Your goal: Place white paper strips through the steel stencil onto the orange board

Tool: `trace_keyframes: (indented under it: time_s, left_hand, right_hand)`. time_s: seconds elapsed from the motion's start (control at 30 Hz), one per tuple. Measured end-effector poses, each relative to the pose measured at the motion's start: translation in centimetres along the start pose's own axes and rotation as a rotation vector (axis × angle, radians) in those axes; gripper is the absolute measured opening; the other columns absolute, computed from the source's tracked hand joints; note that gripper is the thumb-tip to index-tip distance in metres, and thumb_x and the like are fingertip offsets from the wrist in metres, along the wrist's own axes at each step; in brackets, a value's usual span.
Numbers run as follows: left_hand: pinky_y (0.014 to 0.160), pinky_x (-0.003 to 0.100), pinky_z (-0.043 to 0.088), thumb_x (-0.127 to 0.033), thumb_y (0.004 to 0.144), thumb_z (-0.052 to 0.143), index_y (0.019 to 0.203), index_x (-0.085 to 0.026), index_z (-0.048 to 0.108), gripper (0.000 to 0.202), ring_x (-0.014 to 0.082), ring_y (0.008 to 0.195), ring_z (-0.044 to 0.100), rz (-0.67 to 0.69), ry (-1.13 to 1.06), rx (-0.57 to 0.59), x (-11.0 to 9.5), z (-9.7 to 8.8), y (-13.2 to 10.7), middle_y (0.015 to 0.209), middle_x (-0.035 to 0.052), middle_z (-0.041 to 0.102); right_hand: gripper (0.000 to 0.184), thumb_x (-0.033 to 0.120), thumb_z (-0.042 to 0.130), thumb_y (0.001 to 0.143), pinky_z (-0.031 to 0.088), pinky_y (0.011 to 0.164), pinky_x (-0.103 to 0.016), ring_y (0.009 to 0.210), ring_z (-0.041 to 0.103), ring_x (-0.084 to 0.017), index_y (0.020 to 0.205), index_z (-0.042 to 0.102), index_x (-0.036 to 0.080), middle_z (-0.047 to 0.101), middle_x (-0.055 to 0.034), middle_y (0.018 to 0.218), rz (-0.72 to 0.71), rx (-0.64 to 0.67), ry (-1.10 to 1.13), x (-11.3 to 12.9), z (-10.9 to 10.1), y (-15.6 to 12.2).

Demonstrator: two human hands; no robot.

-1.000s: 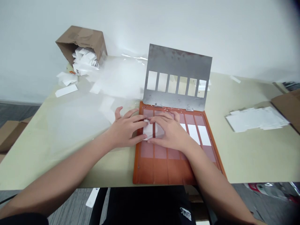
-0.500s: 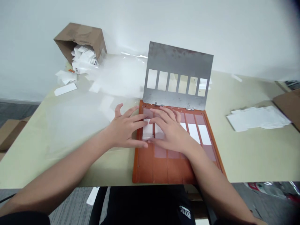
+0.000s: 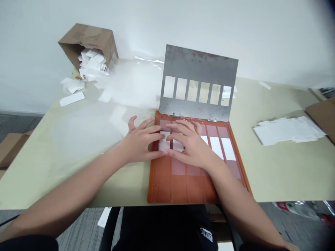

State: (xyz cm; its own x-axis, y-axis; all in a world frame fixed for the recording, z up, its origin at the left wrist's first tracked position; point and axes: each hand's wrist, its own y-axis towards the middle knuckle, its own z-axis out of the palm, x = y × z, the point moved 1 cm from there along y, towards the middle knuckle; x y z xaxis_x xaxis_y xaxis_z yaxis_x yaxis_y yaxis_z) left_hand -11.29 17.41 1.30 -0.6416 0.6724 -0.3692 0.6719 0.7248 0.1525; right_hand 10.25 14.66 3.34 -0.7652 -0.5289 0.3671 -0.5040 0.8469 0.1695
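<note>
An orange slotted tray (image 3: 167,184) lies in front of me, its grey metal lid (image 3: 200,64) with several windows hinged upright at the back. My left hand (image 3: 140,143) and my right hand (image 3: 188,144) lie side by side on the tray's left slots, fingers stretched flat. Between the fingertips shows a white card (image 3: 164,143) in the leftmost slot, pressed by both hands. More white cards (image 3: 222,148) fill the slots to the right.
A tipped cardboard box (image 3: 89,43) spills white cards at the back left. Clear plastic film (image 3: 104,115) covers the table's left half. A stack of white cards (image 3: 288,129) lies at the right, beside a cardboard piece (image 3: 323,116).
Both hands stayed on the tray's left slots. The white card between them went from tilted to lying square in its slot, and the fingers shifted slightly over it.
</note>
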Motion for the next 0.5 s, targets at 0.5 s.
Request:
trace_keyframes:
  time_s: [0.5]
  left_hand:
    - [0.112,0.067,0.0,-0.053,0.088,0.06,0.108,-0.031,0.071,0.031,0.0396,0.137,0.045,-0.018,-0.018,0.0,0.1,0.2,0.1,0.135,0.0035,0.065]
  right_hand:
    - [0.015,0.04,0.059,0.095,0.022,0.107,-0.053,0.124,0.055,-0.027,0.094,0.067,0.027,0.068,-0.001,0.13,0.068,-0.064,-0.012,-0.4,0.8,0.5]
